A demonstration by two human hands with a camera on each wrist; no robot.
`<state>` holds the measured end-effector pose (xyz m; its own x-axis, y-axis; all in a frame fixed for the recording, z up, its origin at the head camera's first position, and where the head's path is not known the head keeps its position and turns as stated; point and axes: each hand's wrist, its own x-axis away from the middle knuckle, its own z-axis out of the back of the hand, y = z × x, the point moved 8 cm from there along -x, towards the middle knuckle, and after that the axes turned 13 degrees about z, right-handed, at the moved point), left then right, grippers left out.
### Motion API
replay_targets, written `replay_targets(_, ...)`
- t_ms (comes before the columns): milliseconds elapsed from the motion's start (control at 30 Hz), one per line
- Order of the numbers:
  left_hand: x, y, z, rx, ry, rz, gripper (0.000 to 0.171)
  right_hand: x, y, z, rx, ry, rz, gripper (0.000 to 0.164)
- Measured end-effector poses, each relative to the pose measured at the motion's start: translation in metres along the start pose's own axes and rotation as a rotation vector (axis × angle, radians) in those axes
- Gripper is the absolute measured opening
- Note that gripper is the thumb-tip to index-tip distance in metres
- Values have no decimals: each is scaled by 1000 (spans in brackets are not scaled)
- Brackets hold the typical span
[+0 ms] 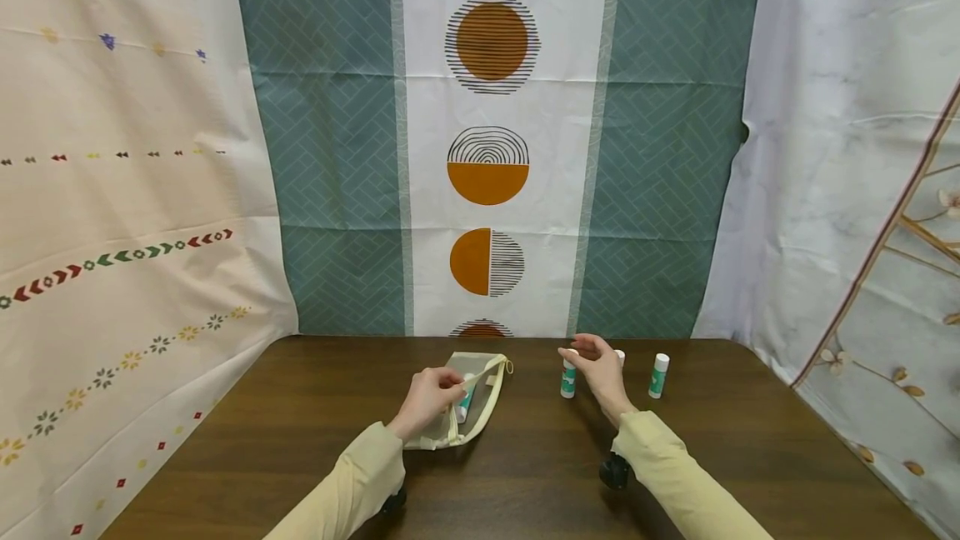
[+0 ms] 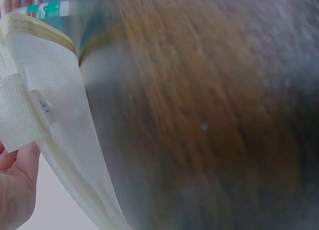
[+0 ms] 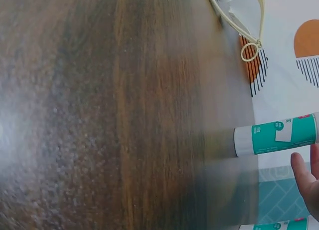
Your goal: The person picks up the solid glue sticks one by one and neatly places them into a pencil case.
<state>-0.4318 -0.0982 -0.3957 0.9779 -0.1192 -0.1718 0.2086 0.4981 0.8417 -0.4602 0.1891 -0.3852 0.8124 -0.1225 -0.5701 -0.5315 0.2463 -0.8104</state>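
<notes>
On the left side of the table, my left hand pinches the upper edge of a cream mesh zip pouch, keeping its mouth spread. A green-and-white glue stick lies inside it. In the left wrist view the pouch's pale mesh fills the left side, beside my thumb. My right hand is at the top of an upright glue stick, with its fingers spread loosely around the cap. The right wrist view shows this glue stick with a fingertip just beside it.
Partly hidden behind my right hand stands another glue stick. Farther right is one more upright glue stick. A ring pull hangs at the pouch's far corner. Patterned curtains rise behind the dark wooden table.
</notes>
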Motion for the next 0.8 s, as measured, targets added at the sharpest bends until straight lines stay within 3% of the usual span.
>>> replay_targets(800, -1, -1, 1, 21, -7, 14, 10, 6, 9, -4, -76, -31, -82, 46)
